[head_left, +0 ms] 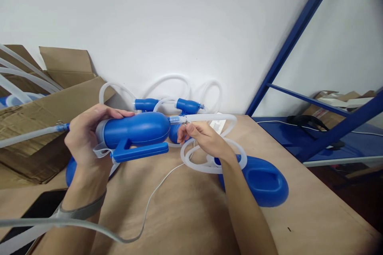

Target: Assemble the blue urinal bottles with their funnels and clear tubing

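The left hand [85, 137] is wrapped round the capped end of a blue bottle [140, 127], which spans between both hands. The right hand [205, 137] pinches the small clamp [185, 120] where a translucent hose [209, 118] joins. Beyond the grip, more blue bottles [188, 106] sit by the wall [167, 20].

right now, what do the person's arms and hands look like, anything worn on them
The left hand and right hand are ungloved, and no sleeves show on the forearms. A plain grey band circles the left wrist; nothing shows on the right one. A pale cable crosses in front of the left forearm.
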Tool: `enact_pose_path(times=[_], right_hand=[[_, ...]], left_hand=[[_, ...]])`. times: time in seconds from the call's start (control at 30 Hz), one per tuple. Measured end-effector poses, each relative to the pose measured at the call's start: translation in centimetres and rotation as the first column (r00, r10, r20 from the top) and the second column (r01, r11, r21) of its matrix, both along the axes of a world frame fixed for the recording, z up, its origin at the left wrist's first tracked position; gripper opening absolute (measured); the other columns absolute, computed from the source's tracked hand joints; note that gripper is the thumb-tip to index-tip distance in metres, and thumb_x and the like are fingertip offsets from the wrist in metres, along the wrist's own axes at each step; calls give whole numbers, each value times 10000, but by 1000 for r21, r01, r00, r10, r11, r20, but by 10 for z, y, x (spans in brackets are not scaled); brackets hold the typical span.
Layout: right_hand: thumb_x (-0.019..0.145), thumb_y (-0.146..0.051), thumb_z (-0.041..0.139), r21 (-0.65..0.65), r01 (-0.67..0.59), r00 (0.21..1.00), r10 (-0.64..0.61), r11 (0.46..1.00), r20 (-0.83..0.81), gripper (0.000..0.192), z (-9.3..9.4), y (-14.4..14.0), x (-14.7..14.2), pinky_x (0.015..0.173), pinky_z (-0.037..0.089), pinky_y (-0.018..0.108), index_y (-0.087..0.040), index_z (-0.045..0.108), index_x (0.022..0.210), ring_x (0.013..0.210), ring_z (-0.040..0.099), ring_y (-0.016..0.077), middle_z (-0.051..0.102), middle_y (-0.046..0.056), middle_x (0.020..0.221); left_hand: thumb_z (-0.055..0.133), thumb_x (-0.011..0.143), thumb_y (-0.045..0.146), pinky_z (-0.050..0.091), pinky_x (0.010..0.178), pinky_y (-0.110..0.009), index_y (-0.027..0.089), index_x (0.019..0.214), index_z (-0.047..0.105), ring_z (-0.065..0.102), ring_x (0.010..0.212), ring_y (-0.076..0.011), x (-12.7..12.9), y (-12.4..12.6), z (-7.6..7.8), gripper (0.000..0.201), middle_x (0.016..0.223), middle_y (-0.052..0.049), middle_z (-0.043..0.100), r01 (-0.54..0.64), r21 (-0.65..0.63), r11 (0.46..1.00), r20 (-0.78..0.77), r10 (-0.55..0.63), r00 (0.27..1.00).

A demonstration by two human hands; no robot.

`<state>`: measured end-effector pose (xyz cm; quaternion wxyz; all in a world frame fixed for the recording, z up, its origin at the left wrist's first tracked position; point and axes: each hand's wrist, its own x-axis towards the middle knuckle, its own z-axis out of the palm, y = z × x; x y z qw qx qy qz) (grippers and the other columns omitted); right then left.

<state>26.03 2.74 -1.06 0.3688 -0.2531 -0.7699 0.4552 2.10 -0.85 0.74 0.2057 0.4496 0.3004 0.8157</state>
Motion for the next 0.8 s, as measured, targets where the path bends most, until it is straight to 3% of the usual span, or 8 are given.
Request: enact_pose_path(times=[0.17,0.33,0.57,0.8], right_hand=[[1021,-738,261,-62,16,999,-19,998,-45,670,0,-2,-1,752,517,308,-201,578,777,730,626,165,634,32,755],[988,-670,494,-29,-21,999,20,999,-47,534,0,0,-3,720,509,297,-204,559,737,689,587,155,602,8,699],[1050,-547,428,71,69,998,-69,995,-3,496,-5,-1,-10,707,454,278,-200,538,712,690,534,144,573,8,707],[1049,-496,465,184,155,988,-156,971,-8,487,-8,-1,-16,630,369,270,-208,473,657,611,434,122,471,-30,634]], left_hand=[[604,746,205,639,665,-361,171,574,721,721,635,-217,-1,0,2,211,585,-23,672,9,15,1000,7,-9,1000],[608,744,211,637,679,-392,170,559,704,718,633,-230,-1,-1,3,212,581,-30,657,6,-8,1000,24,-6,1000],[598,772,225,633,702,-405,154,590,707,717,665,-239,-2,-1,1,223,609,-46,657,1,2,1000,-13,-1,1000],[591,752,233,629,699,-381,170,551,700,705,667,-234,0,-4,8,238,591,-52,658,6,-75,997,-11,-7,1000]])
